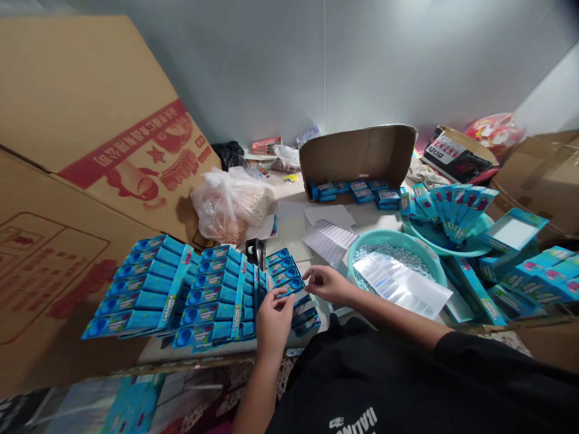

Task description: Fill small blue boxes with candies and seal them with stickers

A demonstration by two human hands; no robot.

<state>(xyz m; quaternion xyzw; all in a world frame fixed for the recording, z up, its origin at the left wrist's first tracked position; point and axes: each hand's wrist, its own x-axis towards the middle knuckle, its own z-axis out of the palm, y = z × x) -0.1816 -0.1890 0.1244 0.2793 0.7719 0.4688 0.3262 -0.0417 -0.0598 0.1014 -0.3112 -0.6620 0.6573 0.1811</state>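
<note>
My left hand (pixel 272 319) and my right hand (pixel 326 283) meet over a small blue box (pixel 292 287), each pinching one end of it. The box lies at the near end of a short row of like blue boxes (pixel 283 265). To the left stand several open blue display trays (pixel 158 283) filled with rows of the same boxes. Just right of my right hand is a teal basin (pixel 362 248) holding small white pieces, with a shiny clear sheet (pixel 400 283) lying across it.
Large cardboard cartons (pixel 81 150) lean at the left. A clear plastic bag (pixel 230 205) sits behind the trays. A low cardboard box (pixel 357 154) holds more blue boxes. A second teal basin (pixel 470 244) with flat blue cartons, white papers (pixel 330 238) and loose blue packaging (pixel 534 277) lie right.
</note>
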